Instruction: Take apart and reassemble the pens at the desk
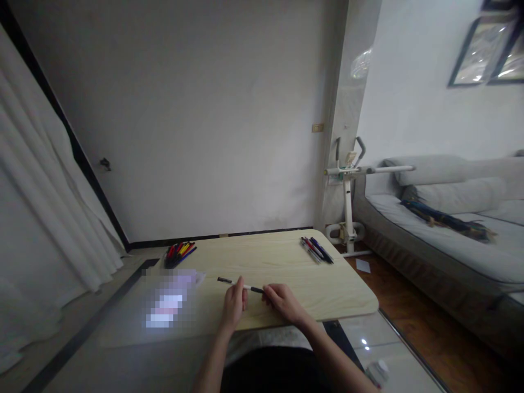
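A pen (248,287) with a white barrel and dark ends is held level between my two hands, just above the near part of the light wooden table (262,256). My left hand (234,303) is closed round its middle, and the dark left end sticks out past the thumb. At the other end, the fingertips of my right hand (282,299) pinch the dark tip. A bundle of coloured pens (179,253) lies at the table's far left corner. Several darker pens (316,250) lie side by side at the far right.
A pixelated bright patch covers the table's left side. Behind the table stands a plain wall (204,120). To the right are a white exercise machine (347,202) and a grey sofa (442,218). A white curtain (53,180) hangs at the left.
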`<state>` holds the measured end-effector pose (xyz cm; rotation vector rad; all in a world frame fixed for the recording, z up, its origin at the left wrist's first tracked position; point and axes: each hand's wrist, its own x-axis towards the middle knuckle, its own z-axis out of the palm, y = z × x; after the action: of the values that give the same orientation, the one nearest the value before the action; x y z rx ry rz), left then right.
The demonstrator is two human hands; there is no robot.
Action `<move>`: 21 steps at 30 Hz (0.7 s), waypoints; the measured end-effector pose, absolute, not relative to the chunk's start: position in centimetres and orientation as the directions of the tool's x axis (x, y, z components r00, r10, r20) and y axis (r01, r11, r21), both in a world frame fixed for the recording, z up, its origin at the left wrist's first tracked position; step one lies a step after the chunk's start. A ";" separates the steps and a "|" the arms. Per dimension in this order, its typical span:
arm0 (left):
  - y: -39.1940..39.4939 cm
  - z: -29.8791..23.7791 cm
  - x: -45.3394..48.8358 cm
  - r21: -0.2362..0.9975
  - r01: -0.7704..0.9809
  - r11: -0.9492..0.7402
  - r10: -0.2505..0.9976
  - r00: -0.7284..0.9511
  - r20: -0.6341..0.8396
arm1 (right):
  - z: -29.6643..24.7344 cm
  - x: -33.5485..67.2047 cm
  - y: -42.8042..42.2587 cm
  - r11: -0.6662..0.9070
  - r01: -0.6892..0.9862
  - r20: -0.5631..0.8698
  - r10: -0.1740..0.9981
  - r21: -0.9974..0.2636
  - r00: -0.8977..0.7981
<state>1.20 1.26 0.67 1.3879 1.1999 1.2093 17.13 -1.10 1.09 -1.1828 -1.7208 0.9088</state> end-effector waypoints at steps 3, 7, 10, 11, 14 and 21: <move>1.2 0.7 1.2 0.989 0.100 -0.109 0.993 0.049 0.104 | 1.3 17.2 -1.2 0.299 0.360 0.236 0.949 -0.883 -0.209; 1.1 1.0 1.2 0.989 0.103 -0.110 0.993 0.056 0.105 | 1.5 17.1 -1.3 0.315 0.377 0.254 0.946 -0.871 -0.204; 1.2 0.9 1.3 0.987 0.118 -0.106 0.994 0.049 0.101 | 1.5 17.1 -1.4 0.317 0.392 0.256 0.946 -0.864 -0.201; 1.2 0.9 1.3 0.987 0.123 -0.103 0.994 0.046 0.099 | 1.5 17.1 -1.4 0.317 0.399 0.255 0.946 -0.860 -0.200; 1.3 0.8 1.3 0.986 0.134 -0.094 0.995 0.046 0.089 | 1.4 17.1 -1.3 0.322 0.423 0.261 0.945 -0.847 -0.196; 1.3 0.8 1.3 0.984 0.143 -0.103 0.994 0.049 0.097 | 1.5 17.2 -1.4 0.353 0.456 0.288 0.935 -0.817 -0.209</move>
<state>1.35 1.27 0.82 1.4110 1.2352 1.1786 17.21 -1.39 1.48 -1.2240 -1.8147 0.7540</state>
